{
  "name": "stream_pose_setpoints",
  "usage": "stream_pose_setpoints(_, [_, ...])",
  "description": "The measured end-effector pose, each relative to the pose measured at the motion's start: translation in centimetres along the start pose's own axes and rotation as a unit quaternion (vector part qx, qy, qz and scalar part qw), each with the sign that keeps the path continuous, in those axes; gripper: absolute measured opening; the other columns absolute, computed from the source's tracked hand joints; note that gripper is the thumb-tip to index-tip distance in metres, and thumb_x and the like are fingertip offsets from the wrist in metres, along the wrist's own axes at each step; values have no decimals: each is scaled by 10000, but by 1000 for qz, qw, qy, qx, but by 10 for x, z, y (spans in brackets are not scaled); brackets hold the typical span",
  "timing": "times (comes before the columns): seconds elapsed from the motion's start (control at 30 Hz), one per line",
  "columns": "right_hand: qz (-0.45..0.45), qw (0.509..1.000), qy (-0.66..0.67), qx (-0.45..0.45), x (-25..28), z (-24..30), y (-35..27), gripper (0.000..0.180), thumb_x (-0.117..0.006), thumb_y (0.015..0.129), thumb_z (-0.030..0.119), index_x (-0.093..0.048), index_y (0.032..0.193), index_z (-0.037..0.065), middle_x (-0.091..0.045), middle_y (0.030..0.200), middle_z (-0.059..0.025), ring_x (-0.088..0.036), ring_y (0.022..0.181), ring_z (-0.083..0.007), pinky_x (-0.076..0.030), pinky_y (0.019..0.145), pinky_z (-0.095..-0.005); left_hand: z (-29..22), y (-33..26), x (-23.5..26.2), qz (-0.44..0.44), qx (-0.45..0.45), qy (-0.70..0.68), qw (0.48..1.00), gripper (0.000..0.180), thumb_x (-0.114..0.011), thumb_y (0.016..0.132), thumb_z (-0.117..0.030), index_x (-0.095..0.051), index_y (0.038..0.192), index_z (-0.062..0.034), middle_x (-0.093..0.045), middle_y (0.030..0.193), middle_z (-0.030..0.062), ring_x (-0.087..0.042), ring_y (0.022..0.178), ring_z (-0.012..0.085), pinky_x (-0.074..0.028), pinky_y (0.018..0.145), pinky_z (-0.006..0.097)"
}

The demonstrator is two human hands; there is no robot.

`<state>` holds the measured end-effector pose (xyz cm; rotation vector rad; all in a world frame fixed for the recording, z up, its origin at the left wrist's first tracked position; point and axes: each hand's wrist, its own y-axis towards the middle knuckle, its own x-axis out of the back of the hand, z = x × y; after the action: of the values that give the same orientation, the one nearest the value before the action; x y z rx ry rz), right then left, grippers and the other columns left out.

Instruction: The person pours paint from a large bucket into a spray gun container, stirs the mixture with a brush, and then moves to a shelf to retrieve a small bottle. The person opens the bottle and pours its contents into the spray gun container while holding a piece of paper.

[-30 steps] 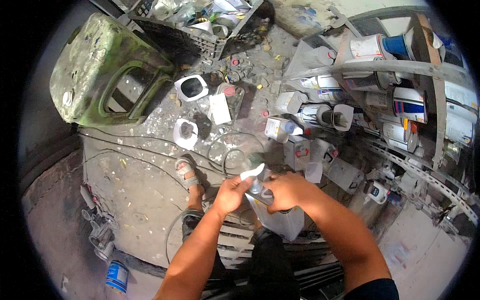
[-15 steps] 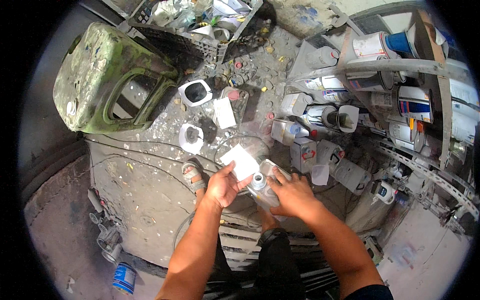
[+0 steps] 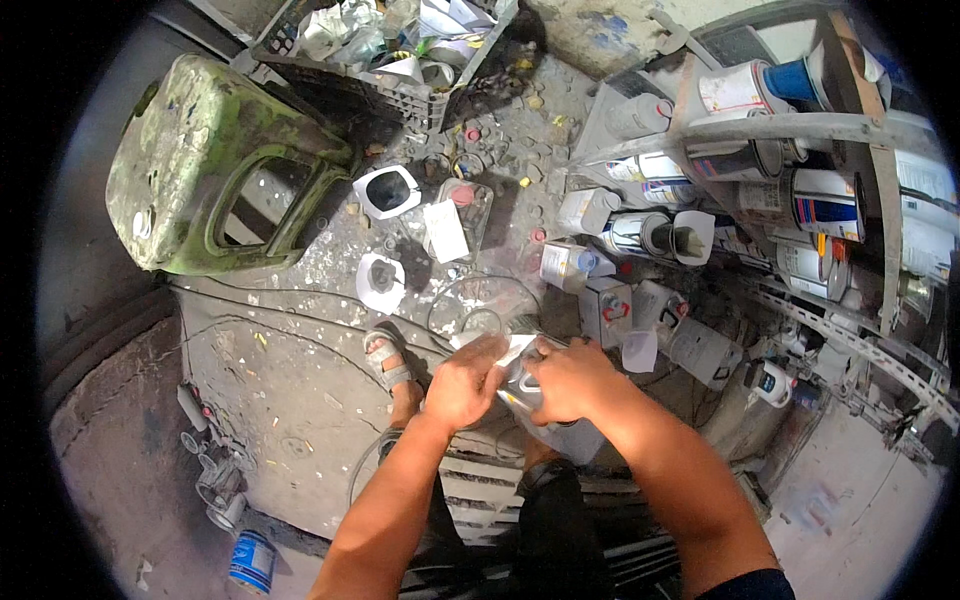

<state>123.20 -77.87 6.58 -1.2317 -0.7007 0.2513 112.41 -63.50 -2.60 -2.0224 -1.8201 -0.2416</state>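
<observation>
In front of my legs, both hands meet at a silver-grey can (image 3: 518,397) that leans toward me. My left hand (image 3: 466,382) is closed on a white sheet of paper (image 3: 515,349), bent against the can's top. Fingers and paper now cover the can's round mouth. My right hand (image 3: 572,376) grips the can's upper right side, its fingers curled over it. Just beyond my left hand, a clear round container (image 3: 484,322) stands on the floor.
A green stool-like shell (image 3: 190,170) stands at the left, before a black crate (image 3: 400,95) of waste. White paper cones (image 3: 382,284) and a flat tin (image 3: 470,205) lie ahead. At right are a boxy can (image 3: 606,310) and a shelf (image 3: 760,130) of paint tins. Cables (image 3: 300,296) cross the floor.
My left hand has turned over and brought the paper down onto the can's top, bending it. The right hand's spread fingers have curled around the can. The mouth, visible before, is covered.
</observation>
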Motion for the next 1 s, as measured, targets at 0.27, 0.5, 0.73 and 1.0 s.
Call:
stream_pose_setpoints(0.27, [229,973,2,-24,36,15,40,507,-695,553,413,-707,978,137,-670,1020,-91,-649,899,-252,-514,758,-409,20,-15,-21,-9,60,-93,994,296,-537,888,-209,-606,1093,-7,-629,1023,205,-604,950,376,-487,828,372])
stream_pose_setpoints(0.5, [280,960,9,4,43,27,51,596,-648,586,498,-695,954,31,-660,1003,-144,-634,890,-267,-500,745,-383,44,-33,-37,19,169,-144,975,290,-555,891,-268,-618,804,1,-576,696,221,-568,647,401,-449,595,418])
stream_pose_setpoints(0.73, [244,970,-4,7,27,21,58,534,-656,571,455,-701,946,78,-664,1003,-131,-636,919,-236,-504,754,-369,35,-24,-24,17,131,-104,986,289,-541,899,-203,-612,1092,-1,-598,1139,197,-594,1028,339,-469,879,357])
stream_pose_setpoints(1.0, [-103,993,38,44,3,-2,30,723,-746,580,374,-523,1211,99,-427,1340,-128,-498,1083,-441,-426,887,-511,16,8,-1,-102,-27,56,993,353,-569,814,-38,-573,1166,-11,-566,1190,202,-523,1148,345,-433,959,387])
